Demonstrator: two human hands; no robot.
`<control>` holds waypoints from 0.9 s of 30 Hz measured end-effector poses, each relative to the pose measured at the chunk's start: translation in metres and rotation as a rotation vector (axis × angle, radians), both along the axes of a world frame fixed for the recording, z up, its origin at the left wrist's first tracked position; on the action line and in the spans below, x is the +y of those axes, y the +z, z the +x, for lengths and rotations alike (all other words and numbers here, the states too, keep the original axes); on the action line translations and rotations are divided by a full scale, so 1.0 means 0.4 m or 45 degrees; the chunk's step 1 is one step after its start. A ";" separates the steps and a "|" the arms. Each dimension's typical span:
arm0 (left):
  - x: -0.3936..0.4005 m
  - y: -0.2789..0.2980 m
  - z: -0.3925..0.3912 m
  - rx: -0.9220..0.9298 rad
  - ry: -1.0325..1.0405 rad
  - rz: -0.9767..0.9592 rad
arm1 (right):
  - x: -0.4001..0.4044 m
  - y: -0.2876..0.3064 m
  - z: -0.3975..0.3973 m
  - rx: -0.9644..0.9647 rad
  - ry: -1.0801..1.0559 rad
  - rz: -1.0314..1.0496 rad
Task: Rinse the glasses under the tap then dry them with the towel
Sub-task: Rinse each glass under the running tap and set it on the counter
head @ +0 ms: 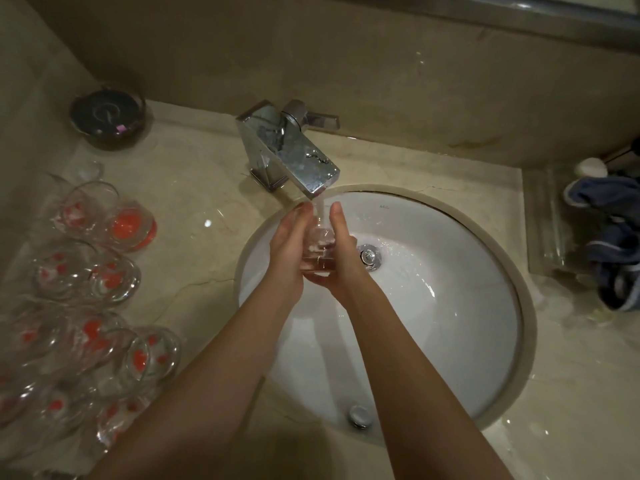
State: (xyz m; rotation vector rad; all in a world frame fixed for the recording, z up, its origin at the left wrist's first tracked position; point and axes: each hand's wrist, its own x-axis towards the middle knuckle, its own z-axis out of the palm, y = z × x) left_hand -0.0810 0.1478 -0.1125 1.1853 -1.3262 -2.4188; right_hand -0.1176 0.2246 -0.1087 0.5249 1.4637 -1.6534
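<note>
At frame centre, the left hand (289,252) and right hand (341,256) grip a glass (320,249) between them under the tap (294,150), over the sink (450,306); more glasses (90,271) crowd the counter (194,188) left, towel (609,244) far right

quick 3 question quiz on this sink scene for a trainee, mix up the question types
1. True or false: the clear drinking glass is held under the running chrome tap by the left hand and right hand.
2. Where does the blue towel lie? A) in the white round basin B) right counter C) on the tap
3. Fill in: the other red-patterned glasses stand on the counter to the ___ of the basin.

Key: 1 true; 2 B; 3 left
</note>
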 end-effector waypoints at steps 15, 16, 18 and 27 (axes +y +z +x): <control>-0.019 0.010 0.000 -0.011 -0.042 0.017 | -0.046 -0.018 -0.010 0.074 -0.032 -0.089; -0.019 0.008 0.002 -0.014 -0.040 0.025 | -0.044 -0.020 -0.012 0.049 -0.073 -0.140; -0.019 0.007 0.004 0.000 -0.064 0.027 | -0.039 -0.019 -0.013 0.029 -0.084 -0.187; -0.029 0.019 0.014 0.061 -0.070 0.162 | -0.055 0.007 -0.006 -0.062 -0.170 -0.326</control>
